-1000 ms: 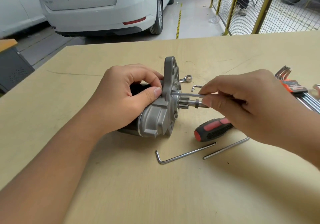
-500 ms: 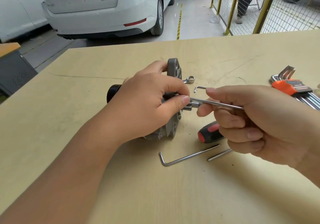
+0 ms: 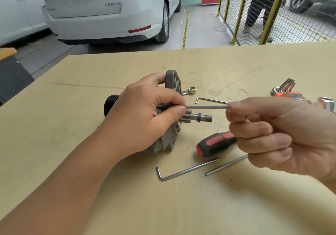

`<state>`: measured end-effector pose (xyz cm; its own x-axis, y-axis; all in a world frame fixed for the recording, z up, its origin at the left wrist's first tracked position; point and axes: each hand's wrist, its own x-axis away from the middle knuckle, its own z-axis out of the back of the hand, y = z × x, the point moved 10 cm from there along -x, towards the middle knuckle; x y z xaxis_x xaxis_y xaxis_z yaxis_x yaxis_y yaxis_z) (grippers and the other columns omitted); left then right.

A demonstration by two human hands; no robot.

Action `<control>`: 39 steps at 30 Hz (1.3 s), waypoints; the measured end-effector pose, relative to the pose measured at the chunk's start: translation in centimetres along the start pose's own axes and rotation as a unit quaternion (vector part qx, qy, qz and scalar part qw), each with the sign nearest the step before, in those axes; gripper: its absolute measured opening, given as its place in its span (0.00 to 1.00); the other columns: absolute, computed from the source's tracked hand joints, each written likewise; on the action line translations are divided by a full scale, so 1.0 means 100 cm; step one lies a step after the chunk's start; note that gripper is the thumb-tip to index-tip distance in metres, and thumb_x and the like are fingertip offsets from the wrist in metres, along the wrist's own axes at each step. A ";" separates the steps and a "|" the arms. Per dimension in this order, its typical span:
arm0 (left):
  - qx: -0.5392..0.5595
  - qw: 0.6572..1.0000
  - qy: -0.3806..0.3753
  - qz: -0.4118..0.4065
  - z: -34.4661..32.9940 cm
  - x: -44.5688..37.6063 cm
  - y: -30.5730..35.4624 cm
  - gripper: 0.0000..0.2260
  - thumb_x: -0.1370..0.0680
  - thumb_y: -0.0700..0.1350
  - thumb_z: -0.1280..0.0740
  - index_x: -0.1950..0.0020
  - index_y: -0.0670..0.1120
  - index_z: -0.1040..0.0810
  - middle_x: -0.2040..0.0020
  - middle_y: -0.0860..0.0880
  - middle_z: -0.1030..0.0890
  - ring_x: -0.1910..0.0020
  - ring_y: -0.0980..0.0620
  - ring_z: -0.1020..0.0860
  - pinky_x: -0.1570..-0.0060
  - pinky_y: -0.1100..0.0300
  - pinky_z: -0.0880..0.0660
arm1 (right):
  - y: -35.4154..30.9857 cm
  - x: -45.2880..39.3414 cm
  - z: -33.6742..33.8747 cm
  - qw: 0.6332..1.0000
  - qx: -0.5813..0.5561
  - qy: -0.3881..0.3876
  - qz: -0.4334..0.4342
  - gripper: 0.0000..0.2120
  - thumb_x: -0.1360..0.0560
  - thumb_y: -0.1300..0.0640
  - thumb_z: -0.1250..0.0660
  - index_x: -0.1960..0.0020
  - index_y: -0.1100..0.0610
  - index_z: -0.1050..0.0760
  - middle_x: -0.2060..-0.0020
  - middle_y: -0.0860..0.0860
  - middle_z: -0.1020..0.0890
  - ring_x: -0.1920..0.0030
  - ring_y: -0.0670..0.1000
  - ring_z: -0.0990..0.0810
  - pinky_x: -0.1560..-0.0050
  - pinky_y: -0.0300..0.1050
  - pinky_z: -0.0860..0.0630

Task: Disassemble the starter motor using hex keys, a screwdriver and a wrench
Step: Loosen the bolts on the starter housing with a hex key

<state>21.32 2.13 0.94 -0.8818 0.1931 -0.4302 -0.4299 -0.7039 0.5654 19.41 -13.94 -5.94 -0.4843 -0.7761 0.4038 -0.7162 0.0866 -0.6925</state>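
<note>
The grey starter motor (image 3: 173, 83) lies on its side on the wooden table (image 3: 127, 207), its pinion shaft (image 3: 200, 117) pointing right and its black end to the left. My left hand (image 3: 141, 118) grips the motor housing from above, thumb and forefinger at the flange. My right hand (image 3: 278, 134) pinches a long hex key (image 3: 207, 107) that runs level to the flange, just above the pinion; its tip is hidden behind my left fingers.
A red-and-black screwdriver (image 3: 216, 143) lies right of the motor. Two hex keys (image 3: 185, 170) (image 3: 225, 165) lie in front, a small one (image 3: 209, 100) behind. A wrench (image 3: 190, 90) sits behind the flange. An orange hex key set (image 3: 285, 91) is at the right edge.
My left hand shifted from the motor's rear to over its flange. My right hand turned over, knuckles rolling down, with the hex key still level at the flange.
</note>
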 end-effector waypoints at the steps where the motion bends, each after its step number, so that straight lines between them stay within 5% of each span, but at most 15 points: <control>1: 0.002 1.000 -0.001 0.002 0.000 0.000 0.000 0.06 0.24 0.53 0.29 0.50 0.59 0.14 0.41 0.57 0.20 0.42 0.53 0.19 0.42 0.47 0.22 | -0.003 -0.001 0.010 0.997 0.057 0.047 0.027 0.16 0.29 0.54 0.21 0.66 0.54 0.27 0.75 0.49 0.32 0.81 0.45 0.36 0.80 0.35 0.37; 5: -0.011 1.000 -0.003 0.004 -0.001 0.000 -0.001 0.07 0.24 0.54 0.30 0.47 0.61 0.16 0.41 0.59 0.21 0.41 0.55 0.19 0.41 0.48 0.22 | -0.014 -0.003 0.017 0.941 0.266 0.160 0.137 0.15 0.29 0.48 0.26 0.62 0.59 0.22 0.75 0.55 0.31 0.78 0.50 0.38 0.76 0.37 0.39; 8: -0.009 1.000 0.005 0.002 0.000 0.001 0.000 0.05 0.23 0.52 0.30 0.52 0.57 0.13 0.40 0.57 0.20 0.40 0.56 0.20 0.41 0.50 0.22 | -0.021 0.001 0.017 0.919 0.298 0.196 0.166 0.21 0.32 0.40 0.29 0.59 0.59 0.18 0.75 0.56 0.31 0.79 0.51 0.38 0.77 0.38 0.39; 15: -0.001 1.000 0.013 0.008 0.002 0.003 0.000 0.05 0.23 0.51 0.29 0.52 0.56 0.14 0.40 0.56 0.20 0.41 0.53 0.19 0.42 0.47 0.22 | 0.000 0.000 0.027 0.973 0.142 0.178 0.037 0.26 0.28 0.35 0.35 0.55 0.57 0.16 0.74 0.51 0.34 0.79 0.47 0.42 0.79 0.34 0.42; 21: -0.010 1.000 0.023 -0.001 0.002 0.006 0.002 0.05 0.23 0.50 0.30 0.53 0.55 0.13 0.40 0.55 0.20 0.42 0.53 0.18 0.44 0.46 0.22 | 0.008 0.004 0.041 0.956 0.199 0.212 -0.035 0.32 0.30 0.25 0.41 0.71 0.54 0.31 0.76 0.51 0.38 0.81 0.48 0.45 0.77 0.32 0.46; 30: -0.024 0.999 0.021 0.008 0.004 0.007 0.001 0.04 0.23 0.53 0.30 0.53 0.58 0.15 0.40 0.59 0.21 0.41 0.55 0.20 0.44 0.46 0.22 | -0.006 0.008 0.026 0.965 0.170 0.196 0.045 0.23 0.33 0.40 0.24 0.69 0.49 0.37 0.72 0.48 0.42 0.79 0.46 0.46 0.78 0.31 0.44; 33: -0.037 0.999 -0.001 0.012 0.000 0.005 0.002 0.05 0.23 0.54 0.32 0.49 0.59 0.18 0.40 0.59 0.22 0.42 0.51 0.20 0.43 0.44 0.23 | -0.019 0.004 0.019 0.921 0.304 0.197 0.141 0.21 0.24 0.52 0.27 0.67 0.51 0.38 0.75 0.47 0.39 0.79 0.48 0.43 0.74 0.36 0.42; 36: -0.048 0.998 -0.028 0.008 -0.005 0.003 0.004 0.09 0.22 0.55 0.34 0.43 0.64 0.20 0.38 0.57 0.23 0.43 0.50 0.20 0.40 0.43 0.25 | -0.031 0.004 -0.002 0.801 0.486 0.224 0.268 0.23 0.21 0.60 0.30 0.66 0.53 0.41 0.76 0.41 0.35 0.73 0.40 0.23 0.69 0.44 0.35; 38: -0.053 0.998 -0.031 0.005 -0.006 0.003 0.004 0.09 0.21 0.56 0.35 0.42 0.65 0.21 0.38 0.56 0.23 0.43 0.50 0.20 0.39 0.42 0.25 | -0.034 0.009 -0.006 0.774 0.492 0.243 0.316 0.21 0.22 0.56 0.27 0.65 0.53 0.38 0.74 0.44 0.29 0.75 0.40 0.27 0.70 0.40 0.35; 39: -0.051 0.998 -0.027 0.005 -0.005 0.003 0.004 0.09 0.21 0.56 0.35 0.43 0.64 0.21 0.37 0.56 0.23 0.43 0.50 0.20 0.40 0.42 0.25 | -0.036 0.011 -0.004 0.790 0.461 0.250 0.319 0.20 0.24 0.49 0.25 0.64 0.54 0.34 0.74 0.48 0.25 0.76 0.42 0.32 0.73 0.38 0.36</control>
<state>20.96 1.57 0.63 -0.8964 0.2201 -0.3847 -0.4013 -0.7715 0.4937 21.26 -14.85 -2.83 -0.9014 -0.3950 -0.1774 0.3122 -0.3090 -0.8984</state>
